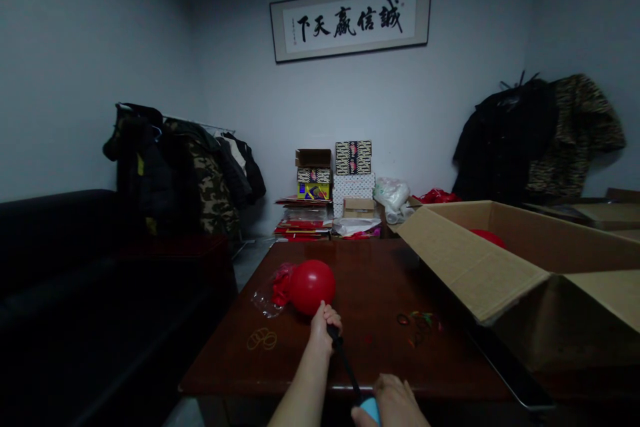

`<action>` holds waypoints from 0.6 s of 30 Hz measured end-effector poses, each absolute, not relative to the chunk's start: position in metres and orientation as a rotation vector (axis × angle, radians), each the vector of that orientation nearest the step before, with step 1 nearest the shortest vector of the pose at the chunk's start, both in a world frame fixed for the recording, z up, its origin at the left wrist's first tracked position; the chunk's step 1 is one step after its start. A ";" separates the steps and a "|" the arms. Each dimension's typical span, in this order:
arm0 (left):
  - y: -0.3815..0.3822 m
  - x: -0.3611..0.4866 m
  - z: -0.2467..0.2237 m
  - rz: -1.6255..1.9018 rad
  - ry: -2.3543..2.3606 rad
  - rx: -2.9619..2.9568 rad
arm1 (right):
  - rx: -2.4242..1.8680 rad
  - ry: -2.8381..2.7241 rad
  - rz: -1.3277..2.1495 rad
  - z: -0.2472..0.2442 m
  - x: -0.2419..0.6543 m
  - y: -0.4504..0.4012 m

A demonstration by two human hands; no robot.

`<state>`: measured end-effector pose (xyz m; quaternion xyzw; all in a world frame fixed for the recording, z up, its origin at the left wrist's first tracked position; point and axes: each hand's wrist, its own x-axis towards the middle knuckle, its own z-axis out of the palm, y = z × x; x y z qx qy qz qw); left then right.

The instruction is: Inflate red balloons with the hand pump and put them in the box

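Note:
A round, inflated red balloon (pixel 313 287) is at the far end of a black tube (pixel 349 368). My left hand (pixel 326 321) is closed around the tube's tip, where the balloon's neck meets it. The tube runs down toward me to a light blue pump (pixel 371 409), only partly in view at the bottom edge. Around that pump my right hand (pixel 393 401) is wrapped. Just left of the balloon, a clear plastic bag (pixel 273 293) with red balloons inside lies on the dark wooden table (pixel 360 267).
Yellow rubber bands (pixel 262 339) lie at the table's left, coloured bands (pixel 423 325) at its right. A large open cardboard box (pixel 470 257) holding something red stands on the right. Stacked boxes (pixel 354 187) are behind the table, a black sofa (pixel 75 307) on the left.

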<state>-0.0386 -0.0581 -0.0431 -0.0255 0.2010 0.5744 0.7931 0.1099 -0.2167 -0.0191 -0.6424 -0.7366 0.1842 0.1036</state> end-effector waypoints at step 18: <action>-0.070 -0.029 -0.046 1.303 0.675 0.159 | -2.005 -2.120 0.340 -0.026 0.074 -0.189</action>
